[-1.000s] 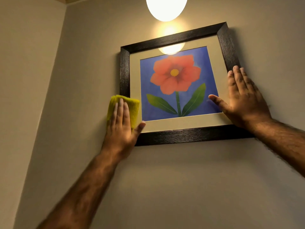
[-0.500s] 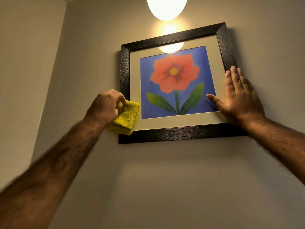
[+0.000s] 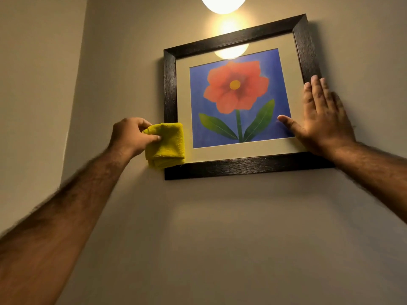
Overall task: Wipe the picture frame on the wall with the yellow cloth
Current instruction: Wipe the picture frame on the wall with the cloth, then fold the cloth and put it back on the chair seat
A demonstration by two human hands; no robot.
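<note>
The left hand (image 3: pixel 132 137) is pinching the folded yellow cloth (image 3: pixel 167 144) against the picture frame (image 3: pixel 242 167) at its lower-left corner. The right hand (image 3: pixel 323 122), open and flat, is steadying the frame's right side. Most of the frame is probably still awaiting wiping.

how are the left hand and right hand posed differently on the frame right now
The left hand is curled, its fingers pinching the folded yellow cloth over the lower left corner of the dark wooden picture frame. The right hand is open and flat, holding nothing, palm pressed over the frame's right side with the thumb on the glass. Both are bare and reach up to the frame.
</note>
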